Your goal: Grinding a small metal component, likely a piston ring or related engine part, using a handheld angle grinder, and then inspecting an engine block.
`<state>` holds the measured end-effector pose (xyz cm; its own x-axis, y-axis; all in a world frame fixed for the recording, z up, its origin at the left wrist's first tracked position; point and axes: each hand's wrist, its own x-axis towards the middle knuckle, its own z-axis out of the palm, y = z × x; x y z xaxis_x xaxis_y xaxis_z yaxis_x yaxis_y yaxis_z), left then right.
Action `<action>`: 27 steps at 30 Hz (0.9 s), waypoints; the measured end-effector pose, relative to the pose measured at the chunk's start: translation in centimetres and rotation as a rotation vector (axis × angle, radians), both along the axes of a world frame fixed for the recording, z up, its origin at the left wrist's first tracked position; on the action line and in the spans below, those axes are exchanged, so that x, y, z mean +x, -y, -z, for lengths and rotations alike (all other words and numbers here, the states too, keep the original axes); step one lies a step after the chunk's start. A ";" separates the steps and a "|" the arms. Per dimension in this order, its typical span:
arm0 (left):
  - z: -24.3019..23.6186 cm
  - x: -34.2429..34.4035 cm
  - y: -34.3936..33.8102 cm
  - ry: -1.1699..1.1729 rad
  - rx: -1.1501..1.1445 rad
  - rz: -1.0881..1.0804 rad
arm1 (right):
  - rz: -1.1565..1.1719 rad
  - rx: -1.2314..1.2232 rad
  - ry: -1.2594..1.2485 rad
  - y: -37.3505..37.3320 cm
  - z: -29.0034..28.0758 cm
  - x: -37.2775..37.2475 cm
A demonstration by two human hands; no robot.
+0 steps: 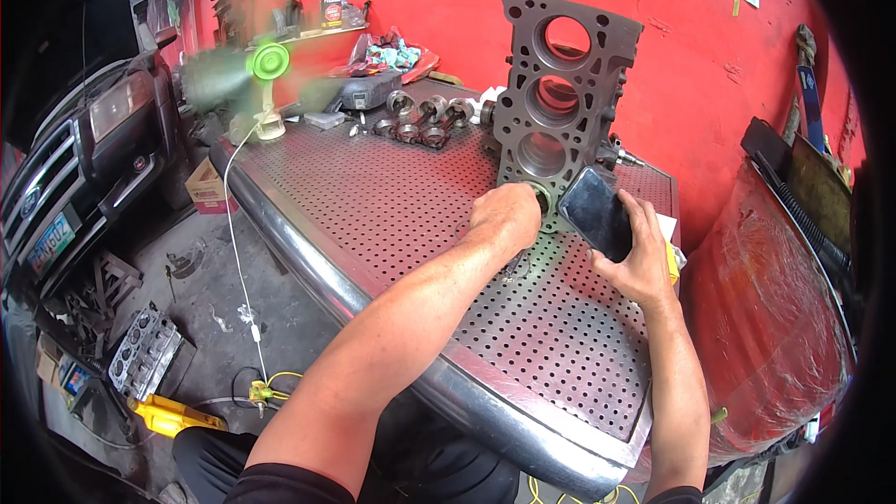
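A dark engine block (521, 93) stands upright on the perforated metal table (373, 196), its face with the cylinder bores turned toward me. My left hand (507, 215) is closed at the lowest bore. Its fingertips, and whatever they may hold, are hidden behind the hand. A smartphone (595, 213) with a dark screen is held by my right hand (644, 259), tilted close in front of the block's lower right side. Some thin dark loops (518, 266) lie on the table below my left hand.
Several pistons (425, 119) lie at the back of the table beside a grey case (369, 91). A green fan (271, 62) spins at the left corner, its white cable hanging to the floor. A plastic-wrapped red panel (765, 317) stands right; a cylinder head (147, 347) and car (84, 149) are left.
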<state>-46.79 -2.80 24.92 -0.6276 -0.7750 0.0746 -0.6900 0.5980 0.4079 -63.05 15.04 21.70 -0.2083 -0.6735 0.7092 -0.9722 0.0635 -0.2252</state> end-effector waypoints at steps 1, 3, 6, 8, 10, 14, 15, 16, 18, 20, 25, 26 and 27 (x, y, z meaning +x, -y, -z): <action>0.0 0.1 0.0 -0.001 0.002 0.000 | 0.003 0.000 -0.005 0.0 0.1 -0.1; -0.3 0.7 0.0 -0.011 0.025 0.051 | -0.001 0.006 -0.002 0.1 0.0 0.1; -1.5 0.9 -0.8 0.052 0.061 0.027 | -0.002 0.010 -0.008 0.0 0.1 0.0; -1.1 1.2 -0.8 0.027 0.046 0.037 | -0.002 0.005 -0.019 0.0 0.3 0.0; -0.9 1.1 -0.5 0.002 0.030 0.046 | 0.004 0.008 -0.031 0.3 0.4 0.2; -2.2 1.1 -1.3 0.073 0.100 -0.016 | -0.006 0.000 -0.026 0.2 0.2 0.0; -2.5 1.1 -1.6 0.122 0.137 -0.047 | -0.002 0.012 -0.008 0.1 0.1 0.1; -2.1 1.1 -1.4 0.125 0.140 -0.046 | 0.002 0.024 0.010 0.1 0.1 0.1; -1.5 1.5 -0.8 0.079 0.094 0.010 | 0.001 0.018 0.004 0.2 0.4 -0.1; -0.6 2.2 -0.3 0.023 0.094 -0.010 | 0.005 0.015 0.001 0.5 0.5 -0.3; 1.4 7.9 2.5 -0.009 -0.024 0.007 | -0.027 -0.014 -0.073 0.6 0.6 -0.2; 1.8 8.9 3.9 -0.060 -0.062 -0.052 | -0.020 -0.018 -0.075 0.5 0.3 0.0; 1.7 10.3 4.8 -0.081 -0.123 -0.079 | -0.017 -0.031 -0.080 0.5 0.3 -0.1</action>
<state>-36.50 -7.62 23.23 -0.5532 -0.8035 0.2197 -0.7046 0.5920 0.3912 -63.16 14.52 21.40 -0.1384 -0.6539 0.7438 -0.9881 0.0408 -0.1480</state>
